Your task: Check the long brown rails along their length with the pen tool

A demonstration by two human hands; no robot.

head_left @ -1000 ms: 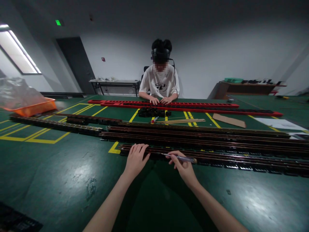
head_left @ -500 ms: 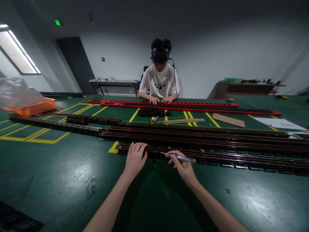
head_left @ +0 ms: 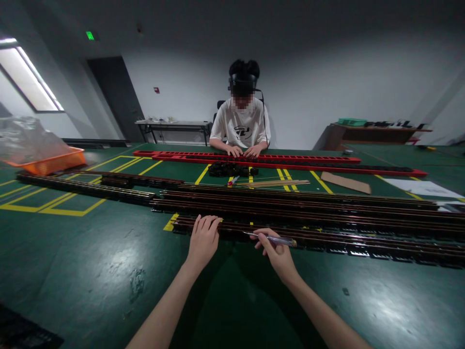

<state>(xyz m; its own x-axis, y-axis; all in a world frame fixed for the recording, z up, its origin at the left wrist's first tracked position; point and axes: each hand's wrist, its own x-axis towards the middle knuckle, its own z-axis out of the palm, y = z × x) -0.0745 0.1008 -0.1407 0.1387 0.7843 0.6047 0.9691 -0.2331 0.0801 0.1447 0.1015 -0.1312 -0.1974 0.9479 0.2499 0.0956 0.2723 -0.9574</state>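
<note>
Nearest me on the green table lies a long black slotted strip (head_left: 316, 241) with thin copper-coloured rods along it. My left hand (head_left: 205, 237) grips the strip near its left end, fingers curled over the far edge and thumb on the near side. In my right hand (head_left: 274, 247) is a slim screwdriver (head_left: 281, 240) with a clear handle. Its thin metal shaft points left, the tip at or just above the strip between my two hands. Whether the tip touches the strip I cannot tell.
Several similar strips (head_left: 276, 202) lie just behind. Farther off are thin wooden-looking sticks (head_left: 276, 183), a black heap of parts (head_left: 228, 169), cardboard (head_left: 345, 182) and long red trays (head_left: 319, 165). An orange basket (head_left: 54, 162) stands left. A co-worker (head_left: 240, 123) sits opposite, hands on the trays.
The near strip has slid slightly left along with my left hand's grip. The screwdriver's tip sits a touch lower and farther right. The whole view has shifted slightly.
</note>
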